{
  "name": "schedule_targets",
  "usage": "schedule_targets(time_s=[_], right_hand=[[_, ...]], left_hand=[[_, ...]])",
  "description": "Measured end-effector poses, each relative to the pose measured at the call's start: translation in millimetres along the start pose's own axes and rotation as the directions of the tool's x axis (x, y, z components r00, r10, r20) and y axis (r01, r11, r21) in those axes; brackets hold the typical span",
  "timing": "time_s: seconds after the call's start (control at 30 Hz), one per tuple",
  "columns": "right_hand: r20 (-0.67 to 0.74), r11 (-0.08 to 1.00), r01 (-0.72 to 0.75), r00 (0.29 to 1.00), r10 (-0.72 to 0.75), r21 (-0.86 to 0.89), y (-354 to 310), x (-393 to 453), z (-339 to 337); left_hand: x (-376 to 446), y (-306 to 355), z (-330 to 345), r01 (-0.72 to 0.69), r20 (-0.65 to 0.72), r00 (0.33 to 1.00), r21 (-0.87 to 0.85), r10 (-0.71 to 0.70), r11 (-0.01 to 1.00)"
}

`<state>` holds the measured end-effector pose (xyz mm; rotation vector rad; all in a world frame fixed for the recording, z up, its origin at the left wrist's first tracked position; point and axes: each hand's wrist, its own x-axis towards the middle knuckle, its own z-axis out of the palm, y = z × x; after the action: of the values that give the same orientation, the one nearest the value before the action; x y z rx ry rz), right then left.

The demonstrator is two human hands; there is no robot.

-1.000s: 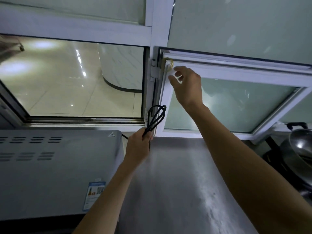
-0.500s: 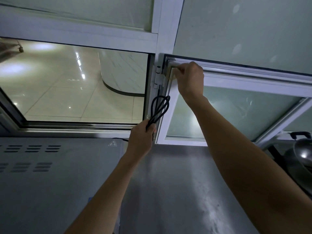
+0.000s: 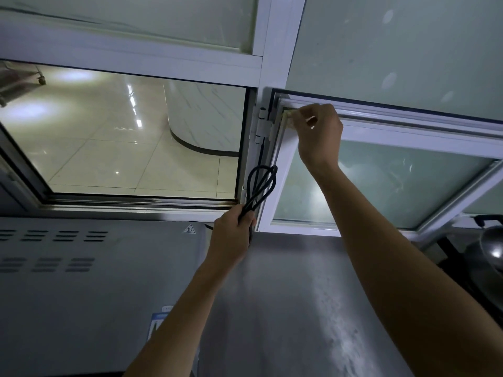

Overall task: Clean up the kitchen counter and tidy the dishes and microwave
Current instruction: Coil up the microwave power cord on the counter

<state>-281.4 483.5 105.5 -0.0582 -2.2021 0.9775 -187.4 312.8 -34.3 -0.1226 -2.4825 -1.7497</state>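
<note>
My left hand [image 3: 232, 235] grips a looped black power cord [image 3: 261, 183], holding the loops upright in front of the window post. The cord trails down toward the back of the grey microwave [image 3: 89, 281] at the left. My right hand [image 3: 319, 134] is raised to the top left corner of the open white window sash [image 3: 408, 137], its fingertips pinching a small yellowish band [image 3: 288, 113] at that corner. The steel counter [image 3: 285, 308] lies below both arms.
A dark wok [image 3: 492, 248] on a black stand sits at the right edge of the counter. The left window opening [image 3: 130, 137] looks out on a tiled floor. A white hinge [image 3: 261, 123] sits on the post between the windows.
The view has tilted down a little. My right hand has closed in on the sash corner and now pinches the band there. My left hand holds the cord loops slightly higher.
</note>
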Motion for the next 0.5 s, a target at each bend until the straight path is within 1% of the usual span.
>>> schedule_targets(time_s=[0.07,0.13,0.23,0.37,0.5], right_hand=[[0.024,0.997,-0.038,0.999,0.036,0.07,-2.9,-23.9,-12.3],[0.058,0.985,-0.106,0.993,0.099,0.138,2.9,-50.3,-22.4],[0.104,0.934,-0.271,0.962,0.253,0.234,22.7,-89.9,-35.5],[0.165,0.768,-0.502,0.862,0.479,0.398,52.1,-145.4,-57.0],[0.232,0.59,-0.638,0.751,0.618,0.495,80.2,-192.3,-70.7]], left_hand=[[-8.9,-1.2,0.0,0.002,0.01,1.0,-0.008,-0.002,1.0],[-19.1,-3.7,2.5,0.005,0.022,1.0,0.001,-0.005,1.0],[-33.0,-13.2,9.7,0.026,0.033,0.999,0.067,-0.029,0.997],[-48.6,-28.9,18.0,0.028,0.088,0.995,0.199,-0.047,0.98],[-62.5,-43.5,27.2,-0.048,0.159,0.987,0.342,-0.008,0.938]])
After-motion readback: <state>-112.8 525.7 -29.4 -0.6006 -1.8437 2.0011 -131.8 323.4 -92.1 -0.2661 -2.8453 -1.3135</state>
